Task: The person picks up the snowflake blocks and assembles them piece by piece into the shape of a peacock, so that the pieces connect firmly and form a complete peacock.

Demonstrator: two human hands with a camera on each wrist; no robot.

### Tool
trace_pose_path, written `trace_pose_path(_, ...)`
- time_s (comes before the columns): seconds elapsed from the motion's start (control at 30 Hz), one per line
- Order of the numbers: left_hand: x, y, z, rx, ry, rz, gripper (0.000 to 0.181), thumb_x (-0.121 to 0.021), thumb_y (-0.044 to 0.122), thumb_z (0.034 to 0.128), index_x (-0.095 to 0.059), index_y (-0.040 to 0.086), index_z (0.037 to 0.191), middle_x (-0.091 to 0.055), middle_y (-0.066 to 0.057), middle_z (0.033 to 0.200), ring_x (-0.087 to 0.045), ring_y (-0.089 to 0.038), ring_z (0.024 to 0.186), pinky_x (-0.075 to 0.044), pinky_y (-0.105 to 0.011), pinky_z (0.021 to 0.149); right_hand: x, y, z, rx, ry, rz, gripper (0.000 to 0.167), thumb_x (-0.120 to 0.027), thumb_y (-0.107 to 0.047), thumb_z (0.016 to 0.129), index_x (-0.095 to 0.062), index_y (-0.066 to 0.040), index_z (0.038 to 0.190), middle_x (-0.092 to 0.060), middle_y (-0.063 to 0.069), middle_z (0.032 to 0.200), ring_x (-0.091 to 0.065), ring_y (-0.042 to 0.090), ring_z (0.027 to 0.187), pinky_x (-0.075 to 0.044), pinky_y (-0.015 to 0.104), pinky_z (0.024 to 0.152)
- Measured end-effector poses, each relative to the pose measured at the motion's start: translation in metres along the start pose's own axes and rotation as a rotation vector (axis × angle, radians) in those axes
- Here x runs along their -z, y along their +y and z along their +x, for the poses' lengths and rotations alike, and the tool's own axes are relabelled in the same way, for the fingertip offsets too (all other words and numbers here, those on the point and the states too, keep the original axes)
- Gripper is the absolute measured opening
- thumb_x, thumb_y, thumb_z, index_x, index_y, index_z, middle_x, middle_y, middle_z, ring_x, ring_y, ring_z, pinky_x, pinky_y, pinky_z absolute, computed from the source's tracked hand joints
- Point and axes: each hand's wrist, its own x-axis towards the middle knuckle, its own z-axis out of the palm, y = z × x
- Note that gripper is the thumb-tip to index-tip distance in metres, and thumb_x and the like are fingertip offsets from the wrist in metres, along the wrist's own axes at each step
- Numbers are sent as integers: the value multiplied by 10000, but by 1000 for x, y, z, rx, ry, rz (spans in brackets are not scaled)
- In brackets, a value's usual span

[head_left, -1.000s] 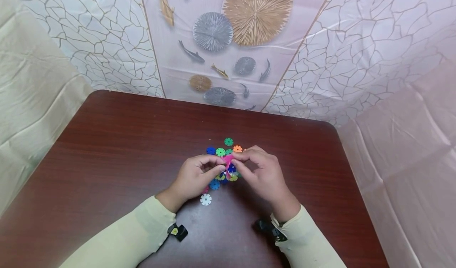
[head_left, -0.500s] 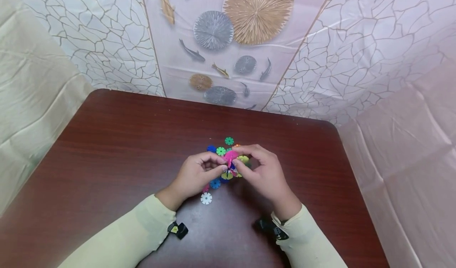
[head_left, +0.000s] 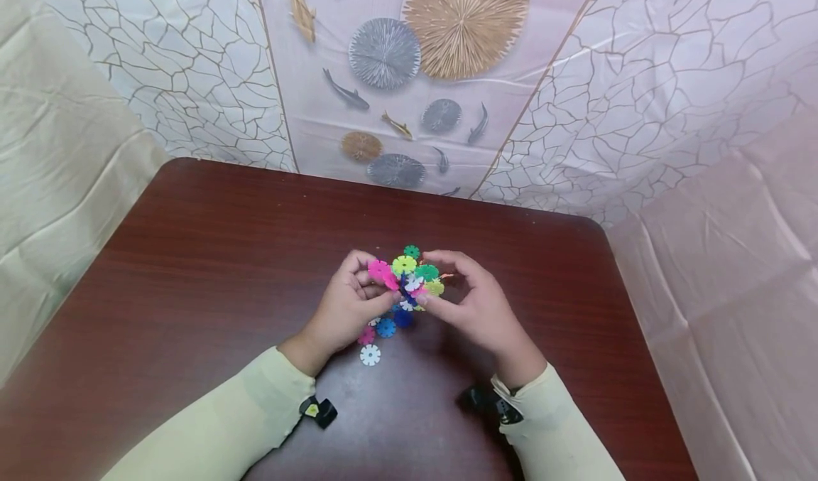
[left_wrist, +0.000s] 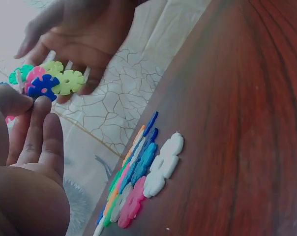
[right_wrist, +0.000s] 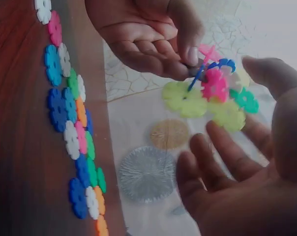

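My left hand (head_left: 345, 300) pinches a cluster of interlocking notched discs (head_left: 427, 273) between thumb and fingers, raised over the table. Pink, yellow-green, green, white and dark blue discs are joined in it at various angles. In the left wrist view the thumb and a finger meet at the edge of a dark blue disc (left_wrist: 42, 87). My right hand (head_left: 486, 310) is at the cluster's right side, its fingers spread and the thumb apart from them. In the right wrist view a yellow-green disc (right_wrist: 228, 115) lies close to those fingers; whether they touch is unclear.
Loose notched discs lie flat on the dark wooden table (head_left: 224, 253) beneath the hands, among them a white disc (head_left: 370, 355) nearest the person and a blue disc (head_left: 386, 327). Several more show in the right wrist view. A patterned curtain (head_left: 396, 111) hangs behind the table.
The cluster has turned, its pink discs swinging left and the other colours coming into view. My right fingers have let go of the pink disc and spread apart, while the left hand keeps its pinch.
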Motion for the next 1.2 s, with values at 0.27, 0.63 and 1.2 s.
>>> trace_pose_path(0.27, 0, 3, 2, 66, 26, -86, 657, -844, -63, 960, -446, 84, 1461, -741, -141, 1283, -830, -211, 1104, -677, -372, 982, -11, 7, 3, -102, -117, 166, 468, -911, -151, 967, -719, -156, 1393, -777, 78, 1281, -807, 261, 1037, -701, 360, 899)
trace_pose_path(0.63, 6, 2, 2, 122, -11, 85, 532, -944, 179, 937, -683, 172, 1400, -755, -97, 1357, -764, -277, 1217, -680, -347, 989, -10, 9, 3, -135, -83, 106, 311, -897, -198, 986, -790, -150, 1274, -810, 58, 1199, -775, 228, 914, -690, 298, 822)
trace_pose_path(1.2, 13, 2, 10, 132, 209, -10, 463, -912, 59, 935, -659, 65, 1322, -746, -139, 1309, -781, -233, 1144, -683, -329, 963, -46, 2, -7, -65, -370, -397, 254, -886, -305, 997, -796, -183, 1200, -672, -113, 812, -613, 64, 726, -571, 275, 697)
